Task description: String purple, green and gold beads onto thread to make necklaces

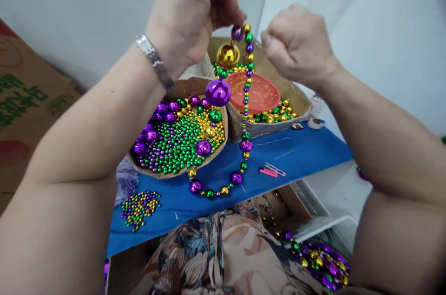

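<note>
My left hand [205, 11], with a metal bracelet on its wrist, is raised and pinches the top of a bead necklace [246, 145]. The necklace hangs in a long loop of shiny purple, gold and green beads, with bigger ones along the left strand. Its lowest part hangs before the blue table cover. To the right, level with the necklace's top, my right hand [299, 44] is closed with thumb against fingers. Whatever it may grip is too fine or hidden to make out. Behind the loop stands a cardboard box of loose beads [181, 174].
A second cardboard box [292, 86] holds beads and a red plastic basket [256, 93]. On the blue cloth [216, 211] lie a bead pile [141, 209], small pink-handled snips [272, 170] and thread bits. Finished-looking strands [324, 262] fill a container below right. A large carton [28, 95] stands left.
</note>
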The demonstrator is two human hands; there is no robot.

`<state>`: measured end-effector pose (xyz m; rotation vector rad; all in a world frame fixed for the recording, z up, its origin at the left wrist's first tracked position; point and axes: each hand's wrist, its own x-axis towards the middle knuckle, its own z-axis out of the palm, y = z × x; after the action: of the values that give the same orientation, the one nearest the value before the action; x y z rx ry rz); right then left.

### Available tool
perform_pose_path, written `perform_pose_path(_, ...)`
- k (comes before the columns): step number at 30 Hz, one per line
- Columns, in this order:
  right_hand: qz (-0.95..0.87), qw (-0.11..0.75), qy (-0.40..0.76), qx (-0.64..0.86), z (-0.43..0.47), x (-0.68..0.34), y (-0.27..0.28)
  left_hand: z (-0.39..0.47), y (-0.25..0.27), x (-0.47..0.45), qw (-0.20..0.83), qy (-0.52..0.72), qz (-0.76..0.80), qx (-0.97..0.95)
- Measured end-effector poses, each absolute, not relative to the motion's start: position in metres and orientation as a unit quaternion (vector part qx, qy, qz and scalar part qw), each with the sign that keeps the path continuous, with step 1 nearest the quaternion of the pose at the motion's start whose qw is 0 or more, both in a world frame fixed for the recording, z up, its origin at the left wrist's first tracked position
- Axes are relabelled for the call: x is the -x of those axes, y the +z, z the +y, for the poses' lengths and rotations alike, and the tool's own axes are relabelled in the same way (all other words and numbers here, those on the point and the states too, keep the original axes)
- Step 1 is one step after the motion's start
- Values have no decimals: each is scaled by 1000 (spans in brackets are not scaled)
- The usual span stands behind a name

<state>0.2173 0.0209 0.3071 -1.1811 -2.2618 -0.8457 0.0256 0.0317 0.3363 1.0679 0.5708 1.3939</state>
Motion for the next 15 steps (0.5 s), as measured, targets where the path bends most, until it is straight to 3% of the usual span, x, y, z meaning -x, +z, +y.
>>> perform_pose_path(4, -843, 243, -221, 426, 25, -222, 281, 37, 306, -23, 440, 561, 154, -684)
perform_pose_path(10, -851, 264, -117, 438, 21, -226, 242, 39, 262, -26, 440, 534, 187, -697)
perform_pose_path(15, -825, 287, -153, 462, 13, -221, 223, 34, 246, -33, 443, 528, 215, -692)
